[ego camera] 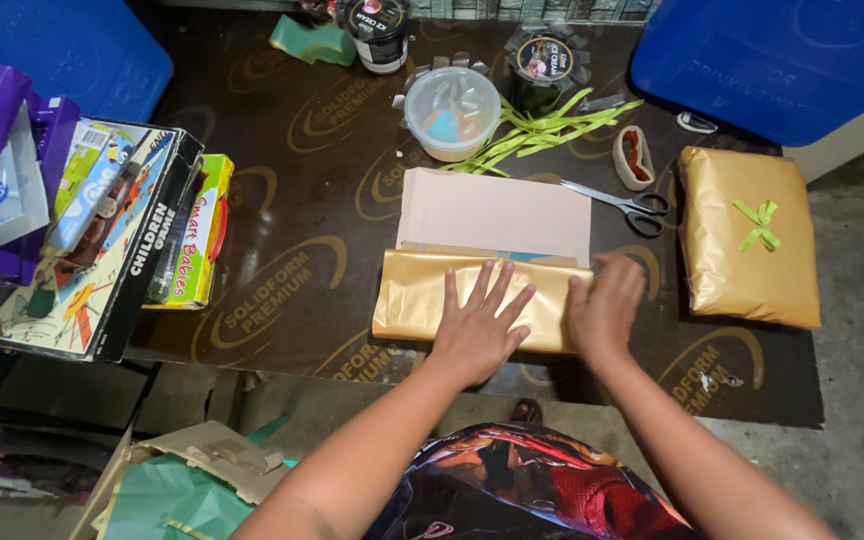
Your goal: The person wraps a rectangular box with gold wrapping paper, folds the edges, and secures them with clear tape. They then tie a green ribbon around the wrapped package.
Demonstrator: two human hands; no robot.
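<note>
While the left hand (482,325) lies flat with fingers spread on glossy, crinkled gold paper (417,295), the right hand (607,305) curls loosely on the sheet's right end, gripping nothing. This half-wrapped rectangular box (492,215), its pale matte underside showing, sits near the dark table's (282,200) front edge. Steel scissors (627,205) lie just right.

A finished gold-wrapped parcel (749,236) with a green ribbon bow lies at the right. Scissors (624,204) rest just left of it, beside a small tape roll (633,157). Farther back, loose green ribbon strips (542,135) spread beside a clear lidded tub (451,111). At the left, boxed children's games (102,235) are stacked on the dark board (292,200).
</note>
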